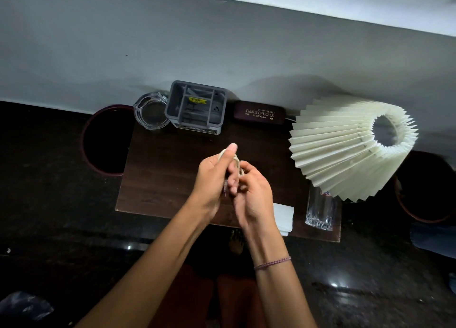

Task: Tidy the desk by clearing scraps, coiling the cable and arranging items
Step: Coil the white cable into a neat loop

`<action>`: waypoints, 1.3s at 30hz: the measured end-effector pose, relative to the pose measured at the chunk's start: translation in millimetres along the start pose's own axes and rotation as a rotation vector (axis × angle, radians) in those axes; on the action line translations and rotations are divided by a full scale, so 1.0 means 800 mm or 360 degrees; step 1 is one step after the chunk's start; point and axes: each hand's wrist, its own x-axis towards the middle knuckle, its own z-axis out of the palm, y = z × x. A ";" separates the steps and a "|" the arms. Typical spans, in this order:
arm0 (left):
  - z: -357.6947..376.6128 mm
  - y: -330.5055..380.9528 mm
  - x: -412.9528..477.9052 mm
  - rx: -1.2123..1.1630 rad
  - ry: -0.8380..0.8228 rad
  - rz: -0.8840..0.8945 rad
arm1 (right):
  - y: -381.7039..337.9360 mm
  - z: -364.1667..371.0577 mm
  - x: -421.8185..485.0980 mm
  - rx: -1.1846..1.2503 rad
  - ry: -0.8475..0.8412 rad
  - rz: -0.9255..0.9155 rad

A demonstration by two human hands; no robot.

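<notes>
Above the middle of the dark wooden desk [160,179], both my hands hold a pale cable [237,162] wound into a small coil. My left hand [212,177] grips the coil with the thumb raised over its top loop. My right hand [254,192] closes on the coil from the right, its fingers curled around the loops. Most of the cable is hidden between my fingers. Along the back edge stand a grey compartment organiser [196,108], a glass ashtray [150,111] and a dark spectacle case [259,112].
A pleated cream lamp shade [345,150] overhangs the desk's right side. Below it stands a clear drinking glass [320,211], with white folded paper [283,217] at the front edge. A dark round bin [106,140] sits left of the desk, another round container [424,196] at right.
</notes>
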 end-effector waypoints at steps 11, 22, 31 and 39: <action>-0.019 -0.001 0.016 -0.0876 0.0080 -0.0337 | 0.001 -0.029 -0.008 -0.0417 -0.0232 -0.0141; -0.012 -0.003 0.002 0.0402 -0.0100 0.0096 | 0.014 -0.015 -0.010 0.0255 0.0079 0.0278; 0.004 -0.006 -0.009 0.1769 -0.0295 0.0799 | 0.025 -0.015 -0.007 0.0645 0.0049 0.0282; -0.004 0.005 0.010 -0.0170 -0.0063 -0.0002 | 0.015 -0.039 -0.010 0.0165 -0.0150 -0.0089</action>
